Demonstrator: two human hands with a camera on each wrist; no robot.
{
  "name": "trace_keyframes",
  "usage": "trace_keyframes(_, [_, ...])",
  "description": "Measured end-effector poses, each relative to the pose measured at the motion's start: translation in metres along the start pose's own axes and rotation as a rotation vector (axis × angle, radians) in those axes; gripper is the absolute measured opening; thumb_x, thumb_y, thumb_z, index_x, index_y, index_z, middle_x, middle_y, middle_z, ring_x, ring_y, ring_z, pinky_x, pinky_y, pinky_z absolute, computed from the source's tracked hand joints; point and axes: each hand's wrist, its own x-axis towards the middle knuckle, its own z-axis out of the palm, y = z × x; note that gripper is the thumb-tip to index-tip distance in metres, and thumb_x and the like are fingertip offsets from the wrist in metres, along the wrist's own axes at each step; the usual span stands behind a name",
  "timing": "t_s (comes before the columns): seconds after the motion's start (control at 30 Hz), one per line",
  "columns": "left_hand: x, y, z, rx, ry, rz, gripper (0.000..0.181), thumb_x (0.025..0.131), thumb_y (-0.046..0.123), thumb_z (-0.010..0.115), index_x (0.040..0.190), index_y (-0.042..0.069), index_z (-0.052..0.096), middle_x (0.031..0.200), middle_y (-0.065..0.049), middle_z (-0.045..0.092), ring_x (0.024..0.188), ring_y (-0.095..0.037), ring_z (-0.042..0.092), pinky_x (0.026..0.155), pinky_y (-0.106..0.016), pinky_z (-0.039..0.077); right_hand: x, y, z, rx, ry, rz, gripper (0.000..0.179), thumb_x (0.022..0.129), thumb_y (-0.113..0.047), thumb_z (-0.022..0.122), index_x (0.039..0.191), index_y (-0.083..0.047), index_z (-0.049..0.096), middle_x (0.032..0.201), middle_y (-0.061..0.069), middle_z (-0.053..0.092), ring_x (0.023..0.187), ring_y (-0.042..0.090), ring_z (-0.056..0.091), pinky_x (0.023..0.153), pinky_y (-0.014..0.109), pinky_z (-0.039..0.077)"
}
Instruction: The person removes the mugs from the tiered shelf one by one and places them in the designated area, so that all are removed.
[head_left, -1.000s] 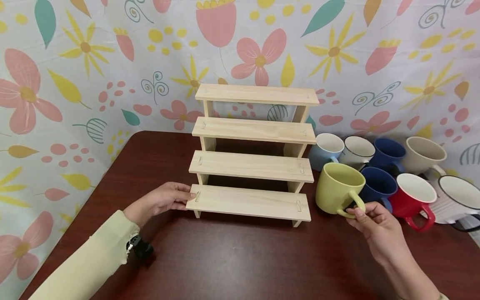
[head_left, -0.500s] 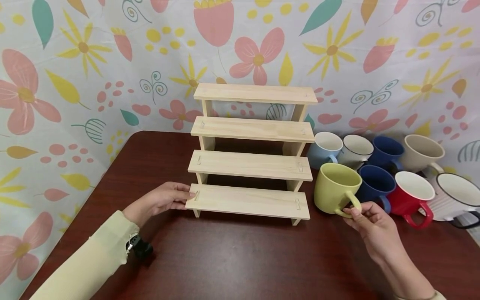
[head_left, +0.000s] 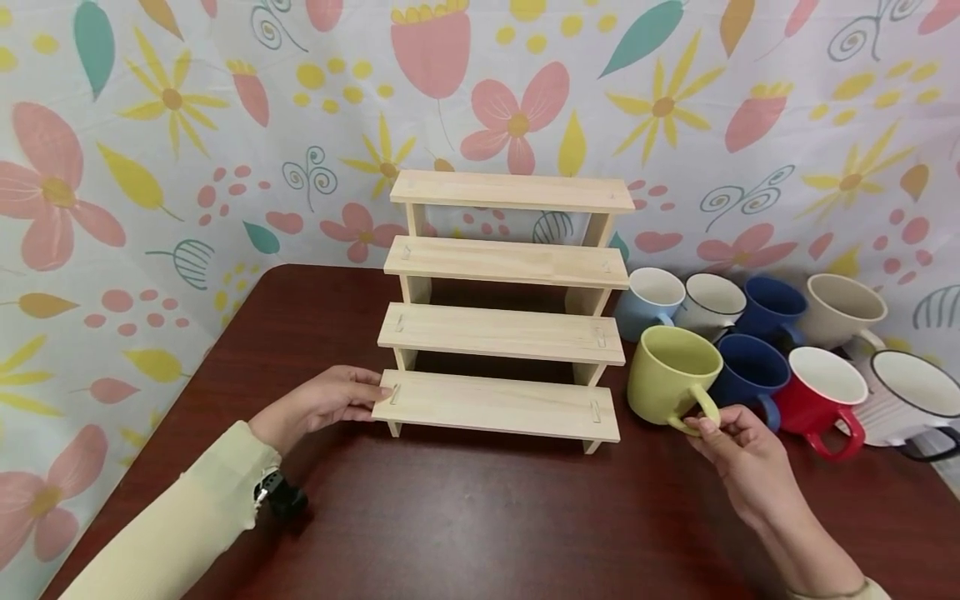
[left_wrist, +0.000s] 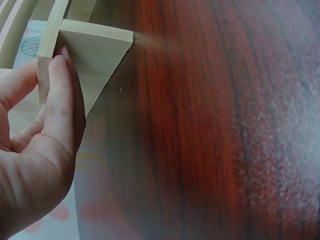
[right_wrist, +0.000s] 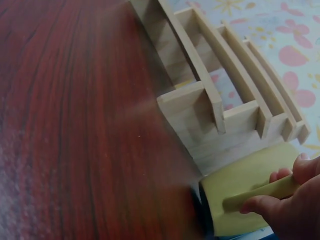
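A stepped wooden display stand (head_left: 501, 333) with several shelf boards stands on the dark table. My left hand (head_left: 330, 402) pinches the left end of its lowest board (head_left: 495, 404); in the left wrist view the thumb and fingers (left_wrist: 60, 95) lie on opposite faces of that board. To the right of the stand is a yellow-green mug (head_left: 660, 379), upright, its opening facing up. My right hand (head_left: 750, 458) pinches the lower part of the mug's handle (right_wrist: 265, 194) between thumb and fingers. The mug's base is close to the tabletop, near the stand's right side.
Several other mugs crowd the right side: light blue (head_left: 643, 312), white with a dark rim (head_left: 705, 308), two dark blue (head_left: 750, 375), beige (head_left: 840, 312), red (head_left: 813, 392) and ribbed white (head_left: 900, 408). A flower-patterned cloth (head_left: 225, 125) hangs behind the table (head_left: 480, 525).
The head view shifts slightly. My left hand keeps its hold on the board, and my right hand stays on the mug's handle with almost no movement.
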Motion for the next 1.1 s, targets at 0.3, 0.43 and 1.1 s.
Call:
trace_keyframes(0.3, [0.001, 0.001, 0.002, 0.013, 0.021, -0.014, 0.053, 0.099, 0.006, 0.059, 0.142, -0.020, 0.041, 0.087, 0.004, 0.069, 0.081, -0.004, 0.067, 0.072, -0.018, 0.060, 0.002, 0.000, -0.005, -0.079, 0.035, 0.045, 0.025, 0.101, 0.011, 0.048, 0.097, -0.010, 0.061, 0.097, -0.001, 0.079, 0.093, 0.006, 0.074, 0.081, 0.015, 0.060])
trace_keyframes(0.43, [0.001, 0.002, 0.001, 0.019, 0.029, -0.013, 0.052, 0.099, 0.006, 0.059, 0.141, -0.020, 0.042, 0.087, 0.004, 0.069, 0.081, -0.004, 0.067, 0.073, -0.018, 0.060, 0.004, -0.002, -0.009, -0.109, 0.034, 0.078, 0.023, 0.101, 0.009, 0.050, 0.097, -0.011, 0.061, 0.098, -0.004, 0.079, 0.093, 0.004, 0.074, 0.080, 0.014, 0.060])
trace_keyframes(1.1, [-0.001, 0.001, 0.001, 0.006, 0.015, -0.026, 0.052, 0.100, 0.006, 0.058, 0.143, -0.019, 0.041, 0.086, 0.005, 0.070, 0.080, -0.004, 0.067, 0.072, -0.017, 0.059, 0.013, 0.001, -0.016, -0.205, 0.024, 0.164, 0.024, 0.100, 0.010, 0.054, 0.092, -0.011, 0.063, 0.098, -0.011, 0.079, 0.093, -0.001, 0.073, 0.078, 0.012, 0.059])
